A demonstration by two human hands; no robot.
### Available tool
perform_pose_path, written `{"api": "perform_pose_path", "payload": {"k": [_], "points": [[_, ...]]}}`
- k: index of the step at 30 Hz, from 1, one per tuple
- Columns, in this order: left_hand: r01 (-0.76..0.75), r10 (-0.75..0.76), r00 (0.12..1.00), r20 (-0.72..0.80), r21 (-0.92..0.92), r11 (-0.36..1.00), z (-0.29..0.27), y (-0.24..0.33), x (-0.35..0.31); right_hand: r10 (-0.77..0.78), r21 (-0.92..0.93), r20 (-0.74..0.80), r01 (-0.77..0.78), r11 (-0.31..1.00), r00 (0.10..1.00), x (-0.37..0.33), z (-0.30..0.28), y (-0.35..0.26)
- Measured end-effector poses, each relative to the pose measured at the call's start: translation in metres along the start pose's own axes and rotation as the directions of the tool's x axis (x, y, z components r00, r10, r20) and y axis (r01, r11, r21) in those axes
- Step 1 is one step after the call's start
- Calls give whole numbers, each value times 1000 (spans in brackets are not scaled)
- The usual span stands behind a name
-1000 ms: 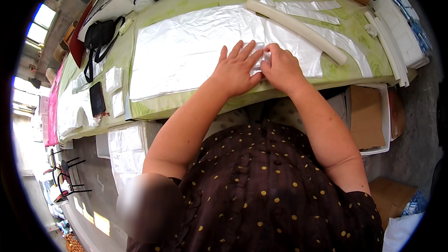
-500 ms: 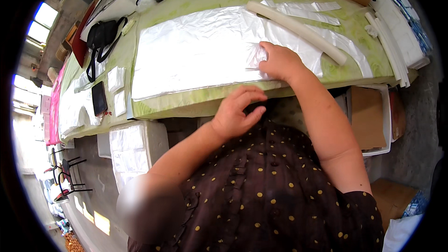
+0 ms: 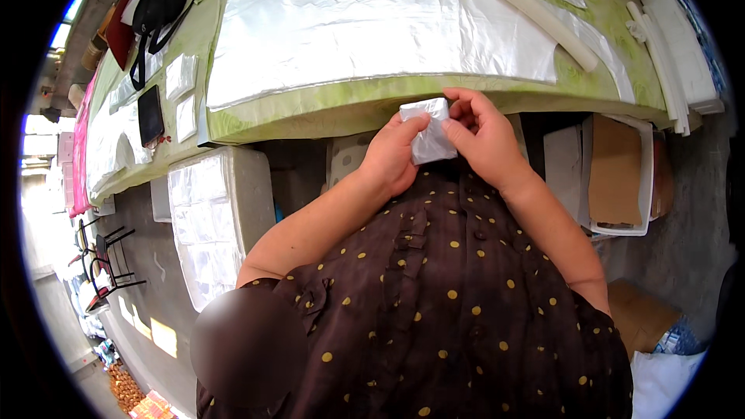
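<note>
Over the front of a dark brown shirt with yellow dots (image 3: 450,295), as seen from the head, a small, whitish, shiny plastic packet (image 3: 433,146) is held up by the left hand (image 3: 393,154). Half a second ago, what seems to be the same packet was touched by the right hand (image 3: 490,143) on the big, flat, silvery-white plastic sheet (image 3: 341,31). Now it has been lifted off and brought close to the shirt, below the edge of the table with the green flowered cloth (image 3: 310,118). So the work seems to have been moved from the table into the hands.

The packet is gripped tight by the left hand, with its thumb laid across the front. The right thumb is set at the other side, and the right fingers are loosely bent; whether the packet is pinched there cannot be told. It is tipped a little. Four straight sides are shown, with soft creases, and it is brighter at the top and greyer below.
</note>
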State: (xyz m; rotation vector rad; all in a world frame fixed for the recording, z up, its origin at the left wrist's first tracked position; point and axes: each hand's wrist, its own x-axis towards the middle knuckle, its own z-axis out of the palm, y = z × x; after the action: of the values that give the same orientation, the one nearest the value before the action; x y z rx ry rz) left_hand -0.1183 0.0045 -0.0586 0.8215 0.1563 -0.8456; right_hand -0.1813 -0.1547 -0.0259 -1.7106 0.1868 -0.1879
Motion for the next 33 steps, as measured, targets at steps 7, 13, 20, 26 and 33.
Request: {"api": "perform_pose_path", "payload": {"k": [7,13,20,26,33], "points": [[-117,133,986,-105,147,982,2,2,-12,53,207,-93,-33,978,994,4,10,18],[-301,290,954,78,243,922,-31,-7,-18,-62,160,-106,79,984,992,4,19,25],[-370,454,881,-133,404,837,-49,58,-45,-8,176,64,-4,984,998,6,24,19],[-300,826,496,-268,839,453,-154,237,-100,37,207,116,-61,976,993,6,25,26],[151,856,364,-367,930,335,-239,315,-95,65,190,212,-106,976,975,11,38,27]]}}
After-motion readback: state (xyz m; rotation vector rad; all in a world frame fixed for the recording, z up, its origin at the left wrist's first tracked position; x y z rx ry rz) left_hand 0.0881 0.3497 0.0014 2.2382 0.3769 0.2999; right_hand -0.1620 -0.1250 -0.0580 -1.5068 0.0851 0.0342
